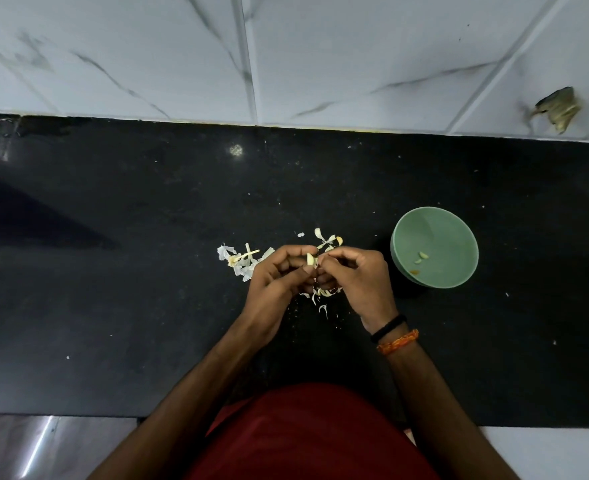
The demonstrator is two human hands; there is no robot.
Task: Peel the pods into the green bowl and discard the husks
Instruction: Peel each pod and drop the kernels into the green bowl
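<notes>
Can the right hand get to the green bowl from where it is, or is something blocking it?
Probably yes. The green bowl sits just to the right of the right hand, with only bare black counter between them. That hand is busy pinching the pod together with the left hand.

Pale pod [310, 259] (seemingly half-peeled) pinched beside green bowl [404, 237].

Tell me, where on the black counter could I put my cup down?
Bare counter lies left of the husks, and also behind them toward the tiled wall. It is crowded around both hands, left hand and right hand, and beside the green bowl.
</notes>
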